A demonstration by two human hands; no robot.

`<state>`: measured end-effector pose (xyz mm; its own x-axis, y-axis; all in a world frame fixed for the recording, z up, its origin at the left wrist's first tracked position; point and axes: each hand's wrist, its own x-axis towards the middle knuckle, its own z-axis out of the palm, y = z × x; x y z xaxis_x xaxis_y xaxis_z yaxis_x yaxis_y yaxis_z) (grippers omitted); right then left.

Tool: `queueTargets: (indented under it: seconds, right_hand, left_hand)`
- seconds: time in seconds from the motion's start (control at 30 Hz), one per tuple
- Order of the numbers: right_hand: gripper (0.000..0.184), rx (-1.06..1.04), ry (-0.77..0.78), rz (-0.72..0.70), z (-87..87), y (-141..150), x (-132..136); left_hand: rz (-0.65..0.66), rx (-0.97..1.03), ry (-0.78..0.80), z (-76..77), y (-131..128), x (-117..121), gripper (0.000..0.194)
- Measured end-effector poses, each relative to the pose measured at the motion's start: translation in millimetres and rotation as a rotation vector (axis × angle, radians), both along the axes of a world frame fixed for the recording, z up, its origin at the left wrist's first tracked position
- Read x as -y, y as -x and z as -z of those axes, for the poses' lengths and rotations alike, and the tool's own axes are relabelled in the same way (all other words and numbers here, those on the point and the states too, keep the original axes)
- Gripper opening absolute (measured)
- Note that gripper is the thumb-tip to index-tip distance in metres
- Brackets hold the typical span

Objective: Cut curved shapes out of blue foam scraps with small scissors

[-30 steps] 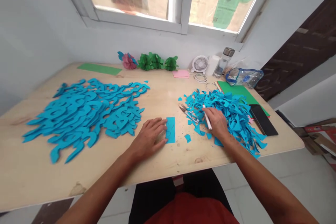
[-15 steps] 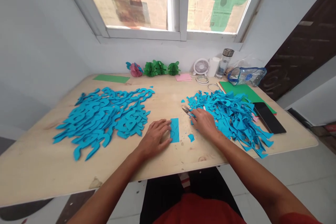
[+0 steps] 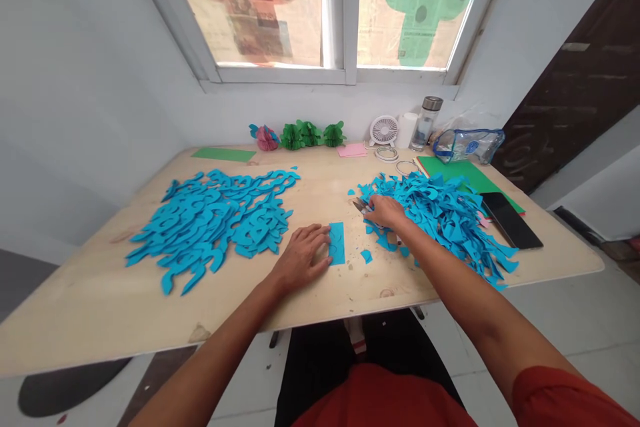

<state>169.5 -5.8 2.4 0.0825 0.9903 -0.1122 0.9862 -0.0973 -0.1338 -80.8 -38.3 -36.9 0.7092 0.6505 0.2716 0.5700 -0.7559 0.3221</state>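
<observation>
My left hand (image 3: 303, 255) lies flat on the wooden table (image 3: 100, 300), fingers stretched, their tips resting on the left edge of a small blue paper rectangle (image 3: 338, 244). My right hand (image 3: 387, 211) reaches forward with curled fingers over the handles of a pair of scissors (image 3: 360, 205), whose blades stick out to the left of the hand. This hand sits at the near left edge of a heap of blue paper scraps (image 3: 445, 217). A few loose blue bits (image 3: 367, 256) lie between the two hands.
A wide pile of blue cut-out shapes (image 3: 215, 220) covers the table's left half. At right lie a black phone (image 3: 511, 219) and green sheets (image 3: 463, 173). Along the back stand a clear pouch (image 3: 467, 145), bottle (image 3: 427, 121), small fan (image 3: 384, 130), pink notes (image 3: 351, 149) and paper decorations (image 3: 300, 135).
My right hand moved forward and left from the scrap heap onto the scissors; the white pen it held no longer shows. The left hand stayed on the blue rectangle. The camera tilted up.
</observation>
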Motion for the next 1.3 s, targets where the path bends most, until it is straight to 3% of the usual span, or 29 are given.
queueTargets:
  seconds: [0.2, 0.27, 0.33, 0.4, 0.47, 0.53, 0.6, 0.77, 0.93, 1.1, 1.3]
  right_hand:
    - [0.016, -0.041, -0.090, -0.029, 0.9, 7.9, 7.3]
    - [0.019, -0.063, -0.189, -0.032, -0.1, 10.6, 13.8]
    - [0.019, -0.166, -0.386, -0.030, -1.6, 12.3, 20.0]
    - [0.018, -0.392, -0.586, -0.022, -2.7, 14.2, 24.7]
    - [0.019, -0.714, -0.644, -0.003, -2.5, 17.9, 27.6]
    - [0.020, -1.040, -0.543, 0.055, 0.4, 24.0, 28.9]
    - [0.018, -1.223, -0.391, 0.194, 6.3, 31.7, 29.4]
    - [0.017, -1.194, -0.308, 0.246, 28.1, 46.3, 31.9]
    - [0.013, -1.016, -0.338, 0.238, 44.1, 50.5, 35.9]
    - [0.014, -0.789, -0.380, 0.254, 51.3, 57.6, 44.7]
    - [0.015, -0.618, -0.409, 0.234, 54.6, 66.1, 55.9]
  left_hand:
    - [0.000, -0.009, -0.026, 2.7, -0.6, 1.0, 0.035]
    - [0.003, -0.010, -0.031, 4.6, -0.6, 0.7, 0.034]
    - [0.001, -0.010, -0.034, 7.0, -0.8, 0.1, 0.033]
    - [0.000, -0.011, -0.038, 9.6, -1.3, -0.6, 0.031]
    - [-0.001, -0.011, -0.044, 11.6, -1.8, -1.0, 0.031]
    - [0.002, -0.010, -0.052, 12.5, -2.3, -0.9, 0.032]
    - [0.005, -0.008, -0.063, 12.4, -2.8, -0.1, 0.033]
    - [0.015, 0.038, -0.101, 10.0, -3.7, 4.4, 0.032]
    - [-0.048, 0.104, -0.143, 9.8, -3.9, 7.2, 0.025]
    - [-0.078, 0.109, -0.168, 10.2, -5.1, 6.2, 0.011]
    - [-0.077, 0.113, -0.195, 10.3, -5.1, 5.2, 0.009]
